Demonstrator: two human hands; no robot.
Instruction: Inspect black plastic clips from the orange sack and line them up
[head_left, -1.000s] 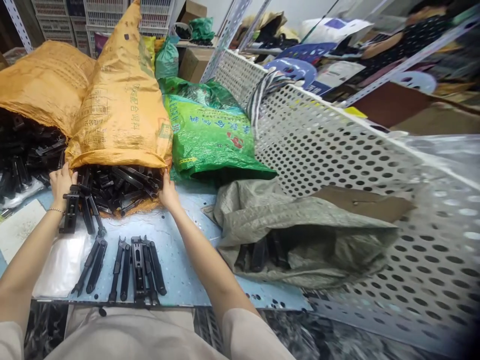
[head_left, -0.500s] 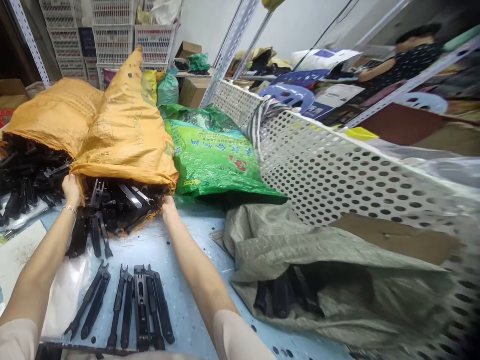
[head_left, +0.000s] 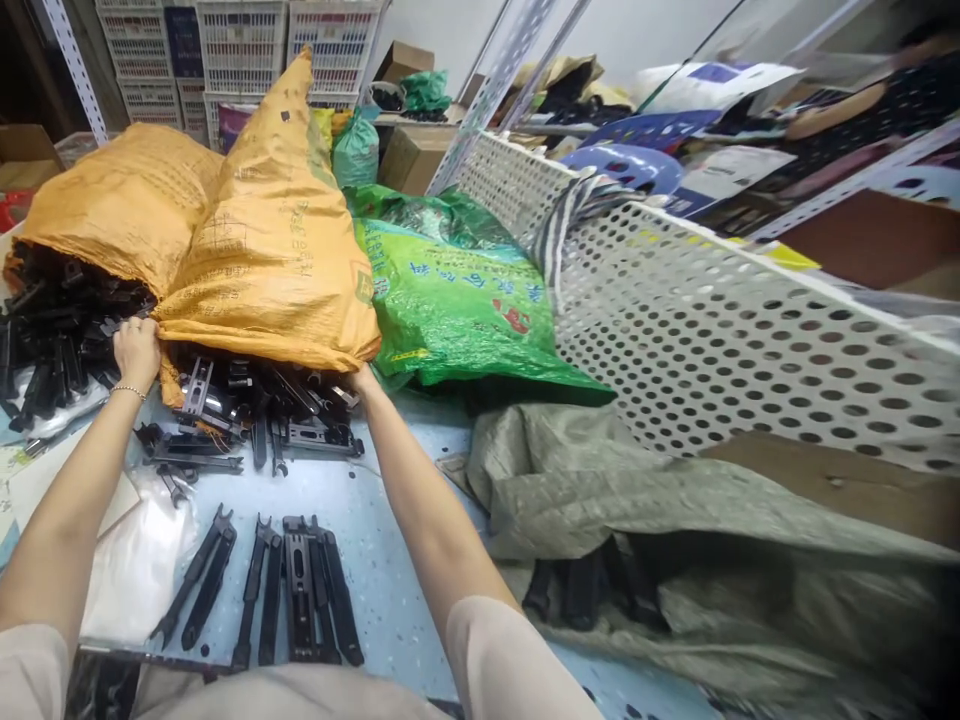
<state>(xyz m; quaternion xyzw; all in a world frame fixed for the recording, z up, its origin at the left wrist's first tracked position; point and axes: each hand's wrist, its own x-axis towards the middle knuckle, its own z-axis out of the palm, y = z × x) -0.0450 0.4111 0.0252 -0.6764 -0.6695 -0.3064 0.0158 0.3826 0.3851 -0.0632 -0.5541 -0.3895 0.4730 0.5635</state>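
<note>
Head view: our left hand (head_left: 137, 350) pinches the peaked orange sack (head_left: 262, 275), our right hand (head_left: 364, 381) is too hidden to tell, and a green sack (head_left: 465, 310) and black parts (head_left: 322, 437) crowd it.

You have two hands (head_left: 137, 350) (head_left: 364, 380), two orange sacks (head_left: 274, 260) (head_left: 124, 200), one green sack (head_left: 461, 310) and one grey sack (head_left: 562, 490). The heaped black parts (head_left: 319, 437) overlap too much to count

The head view looks forward and down over both hands (head_left: 137, 350).
</note>
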